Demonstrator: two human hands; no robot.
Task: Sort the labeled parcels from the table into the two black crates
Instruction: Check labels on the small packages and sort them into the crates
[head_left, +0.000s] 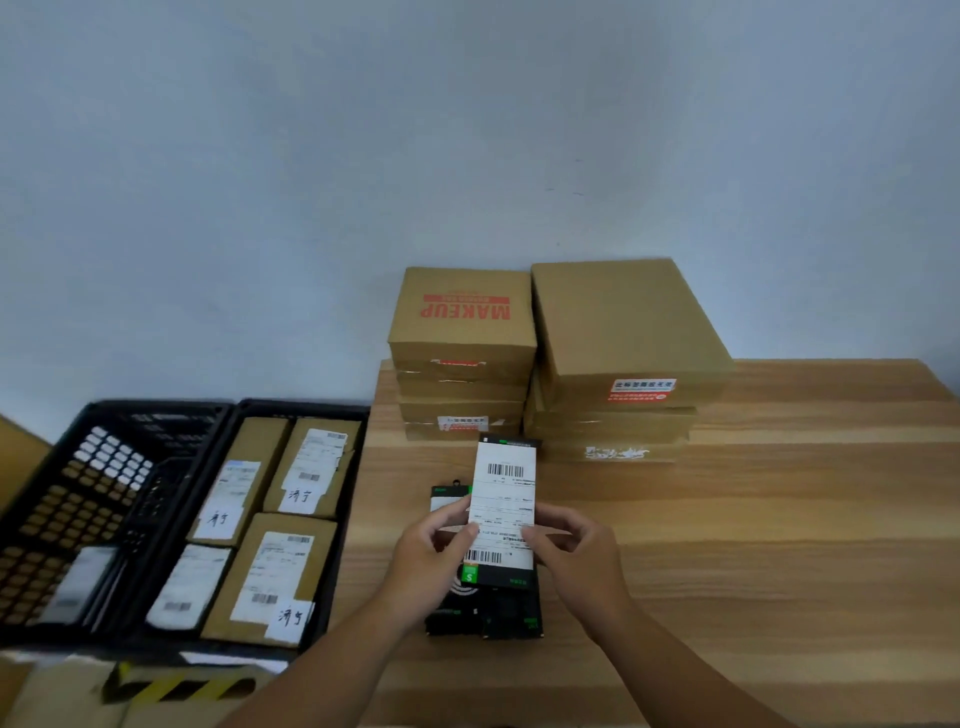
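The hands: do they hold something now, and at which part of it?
Yes, both hold one flat black parcel with a white label. The left hand pinches its left edge, the right hand its right edge, near the middle.

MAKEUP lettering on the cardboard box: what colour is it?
The lettering is red; the head view shows it best.

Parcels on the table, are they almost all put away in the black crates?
Not yet. Done: four labeled parcels lie in the right crate; the left crate holds one pale item. In hand: the left hand and right hand hold a black parcel with a white label above the table. Still to sort: black packs beneath it and two stacks of brown boxes.
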